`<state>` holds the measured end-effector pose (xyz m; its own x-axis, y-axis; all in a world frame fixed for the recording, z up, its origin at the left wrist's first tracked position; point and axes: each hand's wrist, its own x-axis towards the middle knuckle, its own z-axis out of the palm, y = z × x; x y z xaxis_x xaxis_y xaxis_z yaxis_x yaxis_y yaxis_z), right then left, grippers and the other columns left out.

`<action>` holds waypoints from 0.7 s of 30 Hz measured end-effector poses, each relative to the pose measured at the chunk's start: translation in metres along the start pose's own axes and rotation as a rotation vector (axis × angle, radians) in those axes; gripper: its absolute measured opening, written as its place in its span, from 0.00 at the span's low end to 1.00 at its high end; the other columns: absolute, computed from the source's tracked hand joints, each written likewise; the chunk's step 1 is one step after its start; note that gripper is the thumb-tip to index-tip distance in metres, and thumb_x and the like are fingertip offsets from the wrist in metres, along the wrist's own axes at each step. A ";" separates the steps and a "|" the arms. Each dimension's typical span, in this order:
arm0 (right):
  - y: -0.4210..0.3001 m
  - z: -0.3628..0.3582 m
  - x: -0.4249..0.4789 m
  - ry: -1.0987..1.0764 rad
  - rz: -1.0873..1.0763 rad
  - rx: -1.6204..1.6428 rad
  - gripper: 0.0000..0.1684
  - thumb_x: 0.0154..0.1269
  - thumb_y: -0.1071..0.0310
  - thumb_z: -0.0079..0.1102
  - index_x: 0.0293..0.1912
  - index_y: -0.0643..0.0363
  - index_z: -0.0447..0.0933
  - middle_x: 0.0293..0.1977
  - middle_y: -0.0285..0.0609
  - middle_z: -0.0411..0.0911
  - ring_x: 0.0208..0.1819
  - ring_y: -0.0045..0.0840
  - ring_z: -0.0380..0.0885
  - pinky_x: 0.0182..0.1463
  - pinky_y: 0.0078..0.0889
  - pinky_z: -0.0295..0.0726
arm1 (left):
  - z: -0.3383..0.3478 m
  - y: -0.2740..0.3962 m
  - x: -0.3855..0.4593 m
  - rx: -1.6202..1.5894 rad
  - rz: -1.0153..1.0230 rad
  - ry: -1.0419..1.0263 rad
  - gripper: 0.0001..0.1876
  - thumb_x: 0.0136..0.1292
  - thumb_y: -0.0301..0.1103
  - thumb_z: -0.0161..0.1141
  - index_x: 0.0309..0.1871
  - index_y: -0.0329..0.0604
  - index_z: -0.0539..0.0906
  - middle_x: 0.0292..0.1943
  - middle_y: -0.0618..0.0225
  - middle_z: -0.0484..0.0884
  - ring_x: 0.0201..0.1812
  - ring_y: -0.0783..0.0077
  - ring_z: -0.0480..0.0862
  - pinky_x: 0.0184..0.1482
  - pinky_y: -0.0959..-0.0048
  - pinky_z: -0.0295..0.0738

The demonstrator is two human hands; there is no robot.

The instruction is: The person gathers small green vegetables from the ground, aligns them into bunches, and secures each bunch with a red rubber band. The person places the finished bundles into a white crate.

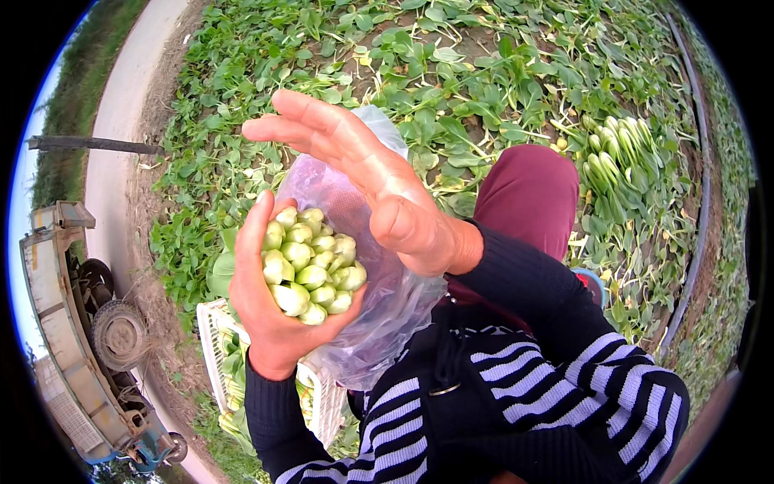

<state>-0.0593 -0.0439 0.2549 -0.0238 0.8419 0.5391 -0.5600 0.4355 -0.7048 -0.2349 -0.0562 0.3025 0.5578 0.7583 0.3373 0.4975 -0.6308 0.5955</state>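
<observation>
My left hand (pixel 266 290) is wrapped around a bunch of bok choy (pixel 311 263), its pale cut stem ends turned up towards me. A few green leaves (pixel 222 275) of it show past the hand's far side. To the right and above, my right hand (pixel 381 187) is raised with its fingers stretched out, holding nothing and apart from the bunch. A clear plastic sheet or bag (pixel 387 314) lies over my lap beneath both hands. My knee in maroon trousers (pixel 529 193) sticks out on the right.
A white plastic crate (pixel 329 402) with bok choy stands by my left forearm. More bok choy (pixel 623 151) lies on the leaf-strewn field at right, near a long hose (pixel 695 115). A blue-rimmed container (pixel 595 284) is beside my leg. A farm vehicle (pixel 78 339) stands by the road (pixel 124 97).
</observation>
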 end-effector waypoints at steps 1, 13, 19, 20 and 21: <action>-0.004 0.001 -0.001 -0.006 -0.040 -0.101 0.69 0.60 0.20 0.52 0.79 0.67 0.46 0.74 0.61 0.59 0.78 0.46 0.56 0.79 0.50 0.51 | 0.001 -0.001 -0.001 -0.014 -0.006 0.009 0.58 0.41 0.43 0.85 0.74 0.30 0.63 0.61 0.47 0.80 0.57 0.56 0.85 0.59 0.62 0.81; 0.010 0.040 -0.011 -0.097 -0.222 -1.027 0.80 0.50 0.15 0.55 0.77 0.75 0.44 0.76 0.69 0.51 0.80 0.57 0.45 0.79 0.70 0.32 | 0.010 0.010 -0.006 -0.513 -0.455 0.259 0.53 0.54 0.43 0.77 0.79 0.36 0.57 0.73 0.46 0.67 0.71 0.59 0.72 0.72 0.62 0.67; 0.010 0.027 -0.019 -0.064 -0.079 -0.653 0.69 0.61 0.25 0.56 0.75 0.78 0.47 0.70 0.71 0.59 0.74 0.58 0.58 0.76 0.61 0.54 | 0.014 0.020 0.001 -0.119 -0.221 0.032 0.55 0.51 0.38 0.78 0.79 0.36 0.56 0.73 0.46 0.67 0.71 0.57 0.71 0.73 0.60 0.67; 0.006 0.018 -0.024 -0.057 -0.007 -0.556 0.68 0.61 0.25 0.55 0.74 0.78 0.48 0.69 0.71 0.60 0.72 0.58 0.60 0.76 0.58 0.56 | 0.016 0.021 0.004 -0.099 -0.216 0.018 0.56 0.51 0.37 0.79 0.80 0.36 0.55 0.72 0.46 0.67 0.71 0.57 0.71 0.73 0.60 0.67; -0.004 0.008 -0.028 -0.044 0.062 -0.458 0.67 0.62 0.25 0.55 0.73 0.79 0.49 0.68 0.71 0.61 0.71 0.59 0.62 0.75 0.55 0.58 | 0.016 0.022 0.006 -0.095 -0.205 -0.001 0.56 0.50 0.36 0.79 0.80 0.36 0.55 0.72 0.46 0.67 0.71 0.56 0.71 0.73 0.60 0.67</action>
<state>-0.0628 -0.0721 0.2460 -0.0864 0.8610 0.5013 -0.1327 0.4887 -0.8623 -0.2096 -0.0687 0.3059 0.4527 0.8686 0.2014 0.5354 -0.4454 0.7176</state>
